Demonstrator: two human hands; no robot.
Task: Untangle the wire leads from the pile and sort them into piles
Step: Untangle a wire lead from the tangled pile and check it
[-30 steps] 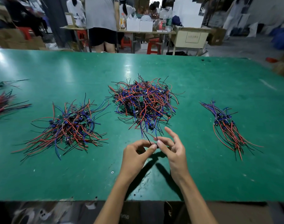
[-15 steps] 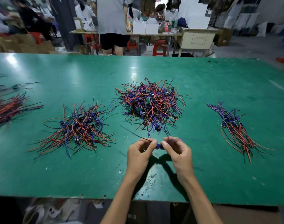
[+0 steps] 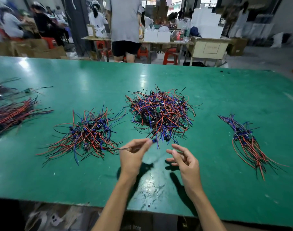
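A big tangled pile (image 3: pixel 160 114) of red, blue and black wire leads lies mid-table. My left hand (image 3: pixel 134 154) pinches one wire lead (image 3: pixel 153 141) by its small blue part, just in front of that pile; its thin black wire trails left. My right hand (image 3: pixel 184 160) hovers beside it with loosely curled fingers and holds nothing. A looser pile (image 3: pixel 87 134) lies to the left of my hands. A neat bundle (image 3: pixel 247 140) lies to the right. Further bundles (image 3: pixel 10 114) sit at the far left edge.
The green table (image 3: pixel 225 94) runs wide, with its front edge near my forearms. Beyond the far edge a person in a grey shirt (image 3: pixel 125 22) stands at a bench with white boxes (image 3: pixel 156 36); red stools and seated people are behind.
My right hand has let go of the lead and drawn away to the right, fingers loosened. My left hand keeps the lead and has lifted slightly toward the centre pile.
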